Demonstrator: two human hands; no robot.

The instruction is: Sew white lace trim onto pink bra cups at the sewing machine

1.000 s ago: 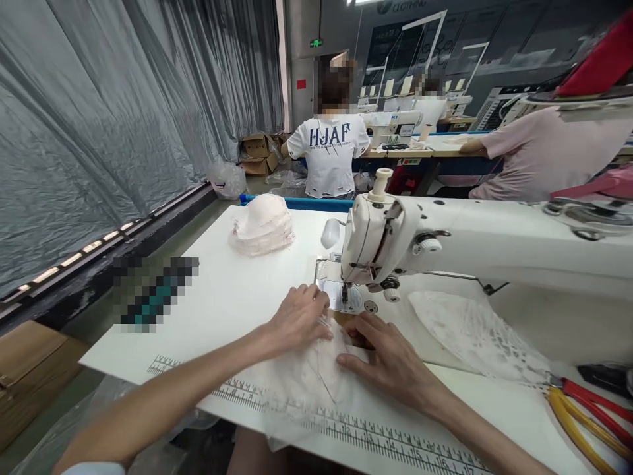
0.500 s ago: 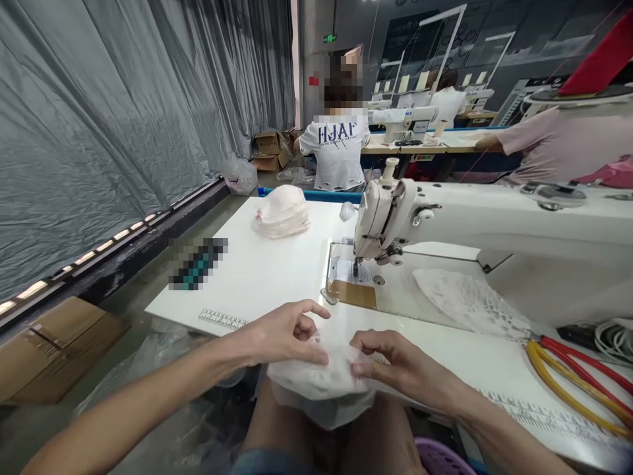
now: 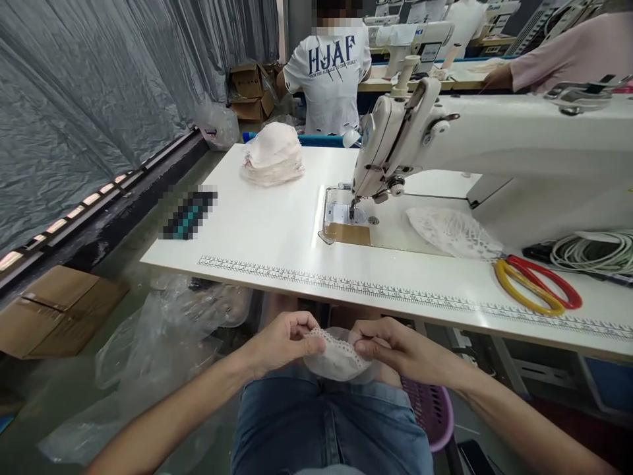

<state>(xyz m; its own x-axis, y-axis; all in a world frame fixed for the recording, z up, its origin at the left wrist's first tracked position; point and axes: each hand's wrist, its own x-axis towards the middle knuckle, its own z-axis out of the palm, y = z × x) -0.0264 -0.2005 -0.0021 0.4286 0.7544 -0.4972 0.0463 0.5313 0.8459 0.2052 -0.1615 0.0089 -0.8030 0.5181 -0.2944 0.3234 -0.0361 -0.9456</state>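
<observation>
White fabric (image 3: 333,364): above your lap (image 3: 331,429) (apart from the table (image 3: 267,218))
Left hand (image 3: 289,340): you pinch one side
Right hand (image 3: 390,343): you pinch the other; hold tension light and even

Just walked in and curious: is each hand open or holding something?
Left hand: closed, pinching one side of the white fabric piece.
Right hand: closed, pinching the same piece's other side.

Fabric (image 3: 336,361) before the table (image 3: 267,224); on top, cloth stack (image 3: 273,156) left of the sewing machine (image 3: 489,135)
</observation>
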